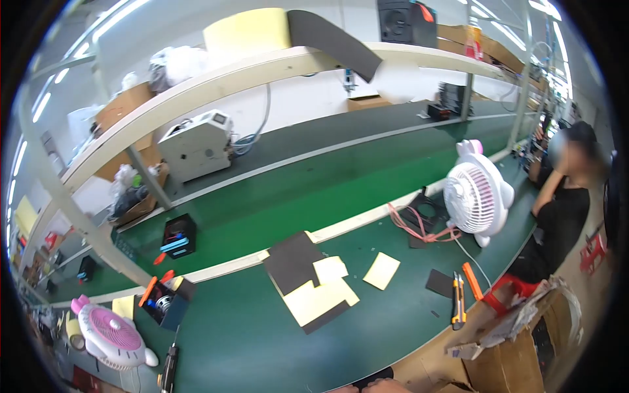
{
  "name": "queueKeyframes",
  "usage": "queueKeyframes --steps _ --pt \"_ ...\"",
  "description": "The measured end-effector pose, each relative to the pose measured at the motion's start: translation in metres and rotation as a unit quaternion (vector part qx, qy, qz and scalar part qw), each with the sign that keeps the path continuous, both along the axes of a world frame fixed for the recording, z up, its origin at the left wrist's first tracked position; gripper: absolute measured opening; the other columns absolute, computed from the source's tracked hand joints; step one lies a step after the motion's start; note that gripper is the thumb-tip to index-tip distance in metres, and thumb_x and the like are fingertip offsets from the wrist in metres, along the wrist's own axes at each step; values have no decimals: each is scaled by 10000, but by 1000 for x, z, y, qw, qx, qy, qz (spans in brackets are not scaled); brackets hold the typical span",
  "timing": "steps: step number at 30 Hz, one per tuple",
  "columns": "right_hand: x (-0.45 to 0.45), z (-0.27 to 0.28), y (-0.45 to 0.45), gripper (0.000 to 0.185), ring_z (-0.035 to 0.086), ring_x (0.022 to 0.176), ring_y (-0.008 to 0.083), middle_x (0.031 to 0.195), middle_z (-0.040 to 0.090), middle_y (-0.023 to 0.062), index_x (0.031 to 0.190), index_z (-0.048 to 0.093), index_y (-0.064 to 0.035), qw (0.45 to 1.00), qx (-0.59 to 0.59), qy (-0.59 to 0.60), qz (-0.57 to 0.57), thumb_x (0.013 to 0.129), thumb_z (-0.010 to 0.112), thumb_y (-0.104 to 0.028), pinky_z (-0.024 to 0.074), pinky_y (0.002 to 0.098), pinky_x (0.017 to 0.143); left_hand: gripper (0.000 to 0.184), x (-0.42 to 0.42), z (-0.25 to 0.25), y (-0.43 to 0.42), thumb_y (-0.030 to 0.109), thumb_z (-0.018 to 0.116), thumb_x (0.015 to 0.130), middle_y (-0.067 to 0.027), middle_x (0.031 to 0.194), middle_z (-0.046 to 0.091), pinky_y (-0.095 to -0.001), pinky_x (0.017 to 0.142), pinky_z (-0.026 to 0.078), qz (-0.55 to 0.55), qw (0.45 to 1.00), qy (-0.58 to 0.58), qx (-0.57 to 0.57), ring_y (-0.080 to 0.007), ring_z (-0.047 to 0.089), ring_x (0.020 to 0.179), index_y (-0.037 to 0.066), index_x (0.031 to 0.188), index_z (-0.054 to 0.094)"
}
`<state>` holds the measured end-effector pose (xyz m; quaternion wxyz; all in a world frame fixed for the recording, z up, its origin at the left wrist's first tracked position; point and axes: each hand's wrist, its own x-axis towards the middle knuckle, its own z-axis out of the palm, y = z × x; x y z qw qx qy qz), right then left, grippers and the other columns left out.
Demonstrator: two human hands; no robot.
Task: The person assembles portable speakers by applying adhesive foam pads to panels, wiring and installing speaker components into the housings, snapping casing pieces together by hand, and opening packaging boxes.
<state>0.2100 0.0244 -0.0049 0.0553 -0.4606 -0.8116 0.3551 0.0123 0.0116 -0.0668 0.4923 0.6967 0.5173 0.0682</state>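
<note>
At the bottom edge, my right hand shows only in part, up against a dark flat piece whose kind I cannot make out. Just left of it, a sliver of my left hand enters the picture. The frame cuts off the fingers of both hands. Ahead of them on the green bench lie black sheets and pale yellow sheets, partly overlapping. A separate yellow sheet and a small black piece lie to the right, beside an orange-and-black utility knife.
A white fan stands at the right, a pink-and-white fan at the left. Near the latter are an open speaker box and a screwdriver. Cardboard boxes stand at lower right. A person in black sits beyond.
</note>
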Motion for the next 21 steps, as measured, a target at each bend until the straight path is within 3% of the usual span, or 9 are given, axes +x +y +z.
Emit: queueKeyframes --steps 4,7,9,10,11,13,16,19,21 --pt "5 81 40 292 636 1020 342 1050 696 164 1032 733 -53 980 -12 108 168 935 630 -309 493 438 884 462 -19 83 -4 305 619 936 -256 1232 660 -458 963 519 -55 997 -29 37 -432 632 1125 19 1298 617" --pt "7 124 81 279 657 931 317 1047 691 160 1123 713 -47 946 42 137 292 940 632 -242 518 412 821 539 -56 126 2 340 598 979 -256 1381 587 -439 1043 477 -151 980 -102 76 -416 581 1244 -5 1391 554" --pt "3 162 102 455 657 1029 336 1141 670 123 1309 575 -95 945 89 -27 314 930 669 -328 486 451 911 548 -87 186 34 358 563 1021 -243 1398 587 -445 1070 459 -223 966 -130 -7 -429 571 1260 -19 1417 532" --pt "0 179 113 447 672 982 316 1115 693 96 1304 605 -127 942 131 -74 300 916 685 -335 495 443 882 416 -99 212 42 322 572 1015 -248 1293 647 -460 1024 478 -187 970 -156 14 -436 607 1199 -16 1242 656" --pt "-3 195 125 441 686 935 297 1088 716 70 1299 634 -159 936 174 -120 283 902 701 -342 504 435 853 414 -112 215 48 331 671 966 -147 1248 692 -400 955 537 -167 973 -134 90 -349 675 1105 69 1286 665" --pt "-8 230 148 362 676 882 305 955 700 91 1227 638 -100 938 283 -31 198 941 653 -321 515 406 792 535 -146 243 72 421 623 993 -164 1346 647 -408 1012 518 -145 976 -1 165 -372 651 1169 87 1408 578" --pt "-14 254 186 386 685 871 334 1008 718 130 1260 658 -81 925 343 129 102 926 665 -275 523 415 788 518 -175 276 117 392 641 968 -192 1330 648 -438 1024 506 14 953 100 287 -380 623 1211 31 1338 612" --pt "-18 238 224 361 688 873 360 1021 722 167 1226 686 -47 933 298 200 30 910 672 -221 529 433 779 507 -192 278 150 337 679 939 -217 1288 666 -431 1016 496 217 888 206 349 -387 637 1189 3 1317 625" --pt "-27 228 248 347 690 879 373 955 721 193 1187 694 -21 937 295 184 19 895 691 -208 538 433 775 489 -199 275 172 309 675 938 -206 1237 693 -405 972 515 299 890 141 315 -341 670 1148 1 1315 622"
